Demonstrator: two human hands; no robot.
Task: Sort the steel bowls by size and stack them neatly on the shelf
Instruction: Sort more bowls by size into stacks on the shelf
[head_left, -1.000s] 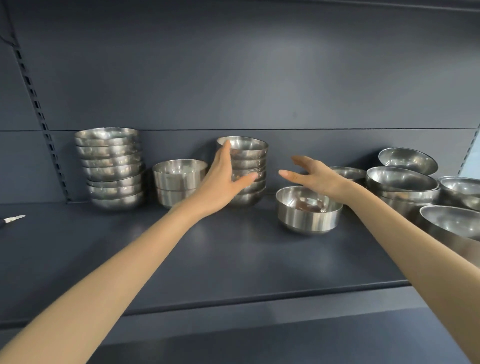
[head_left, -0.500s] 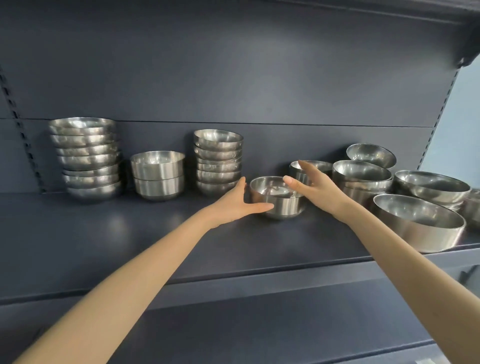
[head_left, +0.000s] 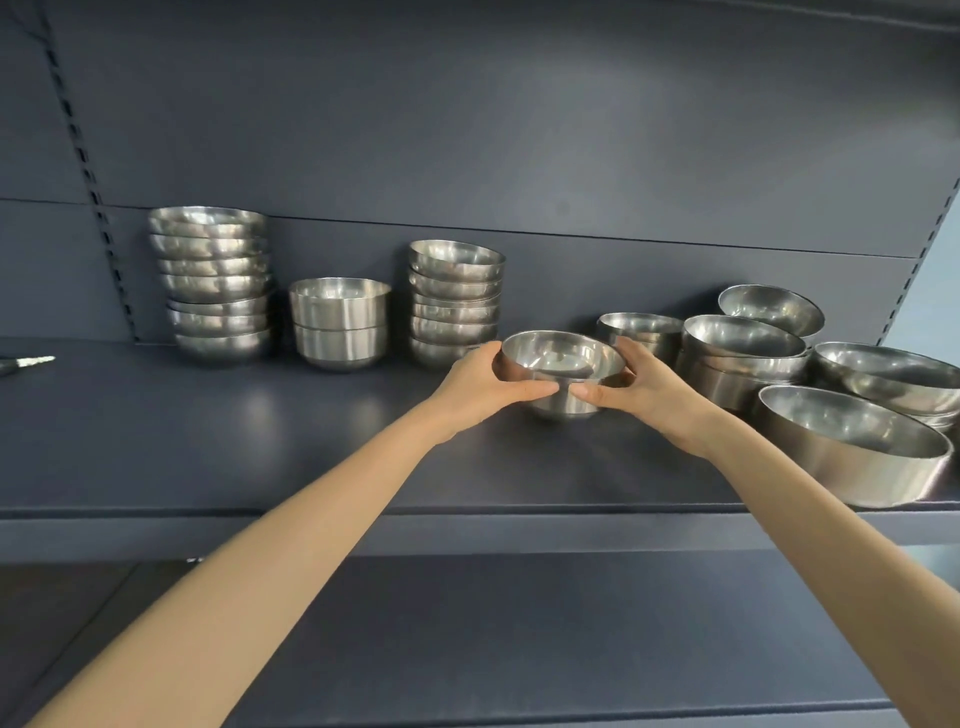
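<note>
Both hands are on the small steel bowl (head_left: 562, 364) at mid-shelf (head_left: 260, 441), toward the back edge, between the tilted stack (head_left: 454, 306) and the loose bowls (head_left: 743, 343) at the right end. My left hand (head_left: 480, 387) and right hand (head_left: 647, 389) curl round its sides with thumbs nearly meeting on the near wall, a closed two-sided grip. I judge it light, rigid and slick, so take the wall just under the rim. The far fingers are hidden, I can't tell whether the base has lifted, and the rightmost bowls are cut off.

Probably a shop, dark slotted-upright shelf (head_left: 311, 441), many stacked steel bowls (head_left: 213, 283)
</note>
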